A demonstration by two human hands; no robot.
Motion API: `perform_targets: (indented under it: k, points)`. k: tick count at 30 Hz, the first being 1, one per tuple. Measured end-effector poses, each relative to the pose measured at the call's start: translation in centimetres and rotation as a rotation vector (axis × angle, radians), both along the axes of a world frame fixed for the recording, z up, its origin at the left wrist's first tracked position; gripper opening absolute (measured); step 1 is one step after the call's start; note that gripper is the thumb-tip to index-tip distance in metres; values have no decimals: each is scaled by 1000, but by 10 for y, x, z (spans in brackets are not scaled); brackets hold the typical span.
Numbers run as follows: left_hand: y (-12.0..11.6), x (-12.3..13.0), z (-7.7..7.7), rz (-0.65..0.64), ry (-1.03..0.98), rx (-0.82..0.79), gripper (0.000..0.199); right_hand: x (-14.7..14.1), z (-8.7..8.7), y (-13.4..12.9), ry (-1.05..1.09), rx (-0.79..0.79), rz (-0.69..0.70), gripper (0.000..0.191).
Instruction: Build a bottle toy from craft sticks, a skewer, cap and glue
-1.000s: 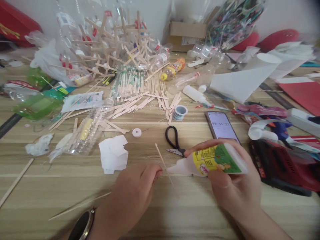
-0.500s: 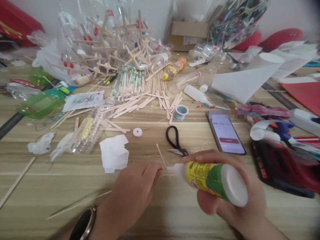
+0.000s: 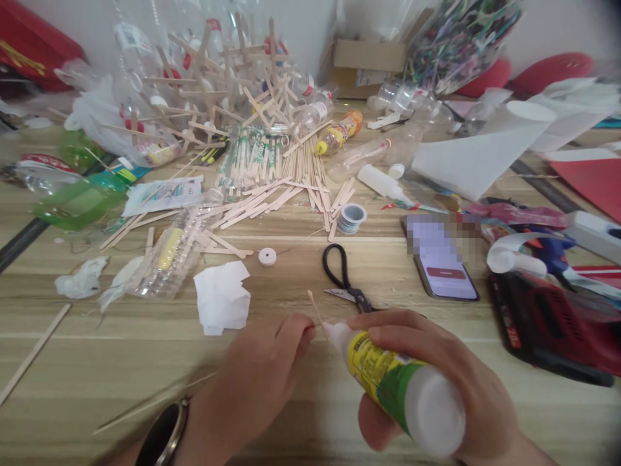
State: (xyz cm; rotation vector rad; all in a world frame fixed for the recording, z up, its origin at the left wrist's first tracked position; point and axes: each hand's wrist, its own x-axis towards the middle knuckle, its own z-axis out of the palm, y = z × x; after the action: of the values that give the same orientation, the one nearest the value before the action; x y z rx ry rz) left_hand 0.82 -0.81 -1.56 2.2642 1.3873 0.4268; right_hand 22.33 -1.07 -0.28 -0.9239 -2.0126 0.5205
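Note:
My right hand (image 3: 436, 362) is wrapped round a glue bottle (image 3: 383, 375) with a yellow and green label, its nozzle pointing up and left. The nozzle tip touches or nearly touches a thin wooden stick (image 3: 315, 307). My left hand (image 3: 262, 369) is closed in a pinch beside the nozzle, on the stick's left; what its fingertips hold is too small to make out. Just beyond the bottle lie black-handled scissors (image 3: 342, 275), partly behind my right hand. A piece of white paper (image 3: 222, 298) rests past my left hand.
A phone (image 3: 440, 259) and a red and black tool (image 3: 548, 330) lie at the right. Farther back are loose wooden sticks (image 3: 257, 204), plastic bottles (image 3: 80, 200), a thread spool (image 3: 351, 219) and a cardboard box (image 3: 363, 65). A long stick (image 3: 33, 353) lies at the left.
The glue bottle has swung, its base moving left and nearer to me, its nozzle tilting more upward. The thin stick has shifted slightly. My left hand has hardly moved.

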Motion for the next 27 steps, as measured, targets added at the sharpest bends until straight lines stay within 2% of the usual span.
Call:
perform_targets:
  k: [3, 6, 10, 13, 15, 18, 27]
  points:
    - [1, 0, 1, 4, -38, -136, 22, 3, -7, -4, -12, -42, 9, 37]
    - [1, 0, 2, 33, -43, -175, 25, 3, -3, -2, -6, -28, 10, 43]
    - [0, -1, 2, 27, -24, -161, 26, 1, 11, 1, 23, -57, 15, 38]
    - [-1, -2, 3, 23, 0, -152, 26, 1, 14, -1, 98, -83, -72, 25]
    - [-1, -2, 3, 29, 15, -155, 26, 2, 13, -3, 126, -85, -107, 26]
    - [-1, -2, 5, 31, 23, -148, 26, 2, 11, -3, 132, -94, -87, 32]
    - [-3, -2, 5, 17, 52, -87, 27, -1, 14, 1, 130, -109, -40, 21]
